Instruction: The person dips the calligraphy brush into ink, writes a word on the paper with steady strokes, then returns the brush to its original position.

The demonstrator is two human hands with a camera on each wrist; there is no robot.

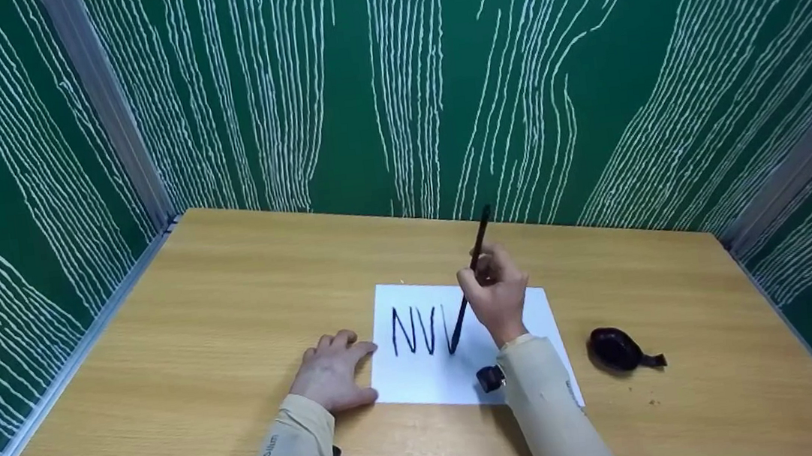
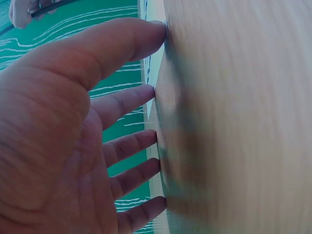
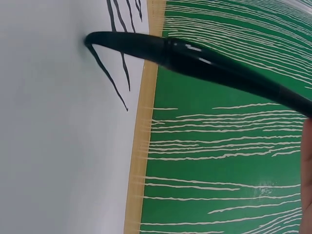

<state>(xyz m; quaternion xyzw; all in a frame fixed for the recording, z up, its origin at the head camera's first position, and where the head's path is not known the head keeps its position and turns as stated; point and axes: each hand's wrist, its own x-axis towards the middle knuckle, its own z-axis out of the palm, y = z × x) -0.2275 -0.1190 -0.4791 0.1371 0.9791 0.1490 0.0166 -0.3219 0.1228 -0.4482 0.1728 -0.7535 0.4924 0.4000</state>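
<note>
My right hand [image 1: 500, 294] pinches a dark ink brush [image 1: 481, 239], held at a slant over a white sheet of paper [image 1: 411, 386]. In the right wrist view the brush's black tip [image 3: 105, 38] bends against the paper at the lower end of a thin stroke. Black zigzag strokes [image 1: 414, 331] like the letters N and V stand to the left of the tip. My left hand [image 1: 330, 372] rests on the table with fingers spread, its thumb and forefinger at the paper's left edge. In the left wrist view its fingertips [image 2: 158, 165] touch the wood.
A dark, shiny small dish with a short handle [image 1: 615, 349] stands on the wooden table [image 1: 218, 308], right of the paper. Green panels with white wavy lines [image 1: 341, 114] rise behind the table and at both sides. Small dark specks [image 1: 653, 402] lie below the dish.
</note>
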